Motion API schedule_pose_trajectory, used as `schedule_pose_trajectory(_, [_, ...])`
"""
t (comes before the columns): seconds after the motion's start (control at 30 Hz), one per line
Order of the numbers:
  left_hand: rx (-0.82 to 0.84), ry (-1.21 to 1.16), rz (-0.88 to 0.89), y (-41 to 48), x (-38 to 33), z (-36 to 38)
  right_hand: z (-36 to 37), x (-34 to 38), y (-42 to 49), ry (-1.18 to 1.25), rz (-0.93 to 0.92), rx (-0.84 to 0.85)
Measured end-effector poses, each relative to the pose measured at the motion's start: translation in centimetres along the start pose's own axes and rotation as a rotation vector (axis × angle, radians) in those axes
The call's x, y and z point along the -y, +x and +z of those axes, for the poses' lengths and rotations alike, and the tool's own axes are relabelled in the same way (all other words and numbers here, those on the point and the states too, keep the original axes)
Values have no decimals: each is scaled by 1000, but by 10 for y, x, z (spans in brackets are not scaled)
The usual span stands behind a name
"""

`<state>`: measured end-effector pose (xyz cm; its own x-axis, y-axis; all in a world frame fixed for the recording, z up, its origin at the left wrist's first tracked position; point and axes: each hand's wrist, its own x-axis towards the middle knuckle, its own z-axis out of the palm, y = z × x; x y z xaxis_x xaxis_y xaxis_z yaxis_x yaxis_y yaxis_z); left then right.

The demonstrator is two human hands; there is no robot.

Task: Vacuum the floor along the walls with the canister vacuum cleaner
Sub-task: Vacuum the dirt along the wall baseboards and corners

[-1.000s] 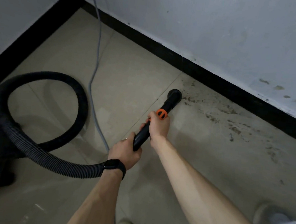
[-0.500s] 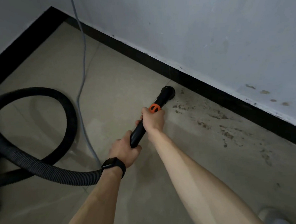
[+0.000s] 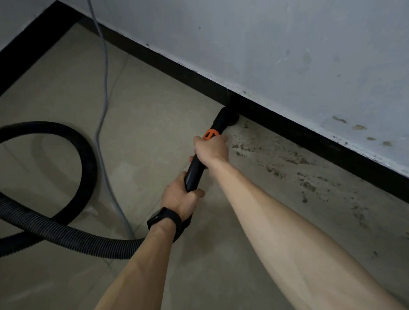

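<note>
The black vacuum wand (image 3: 194, 171) slants forward and down over the beige tiled floor (image 3: 140, 127), a smooth glossy tube with an orange collar (image 3: 210, 134) partway along it. Its round black nozzle (image 3: 226, 119) sits on the floor right against the black baseboard (image 3: 319, 140) at the foot of the stained white wall (image 3: 277, 51). The right hand (image 3: 211, 149) is wrapped round the wand just behind the orange collar, fingers curled over the tube. The left hand (image 3: 178, 196), wearing a black smartwatch (image 3: 163, 218) on the wrist, grips the wand's rear end, where the tube meets the ribbed black hose (image 3: 50, 231). The hose runs left from under that wrist and curls into a wide loop on the floor. A thin grey cable (image 3: 104, 81) drops down the wall near the corner and trails across the tiles, passing near the loop. Dark dirt specks (image 3: 274, 168) are scattered over the floor just right of the nozzle, along the baseboard.
</note>
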<state>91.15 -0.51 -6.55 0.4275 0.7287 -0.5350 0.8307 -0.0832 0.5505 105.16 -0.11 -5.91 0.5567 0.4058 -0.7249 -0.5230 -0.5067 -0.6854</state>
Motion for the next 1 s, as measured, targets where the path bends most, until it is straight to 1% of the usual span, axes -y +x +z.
schedule_pose_trajectory(0.17, [-40, 285, 112, -11, 8, -15, 4, -16, -13, 224, 26, -5])
schedule_pose_trajectory(0.33, [-41, 394, 97, -37, 47, -40, 32, -50, -46, 325, 62, 25])
schedule_pose_trajectory(0.5, [-43, 468, 117, -64, 87, -50, 49, -85, -79, 389, 90, 9])
schedule_pose_trajectory(0.63, [-22, 606, 219, -82, 104, -49, 45, -115, -101, 551, 122, -5])
schedule_pose_trajectory(0.73, [18, 699, 275, -95, 107, -42, 33, -136, -112, 642, 129, -50])
schedule_pose_trajectory(0.87, [27, 773, 315, -103, 99, -26, 16, -141, -116, 676, 88, -103])
schedule_pose_trajectory(1.0, [7, 755, 292, -100, 91, -14, 12, -129, -104, 646, 96, -81])
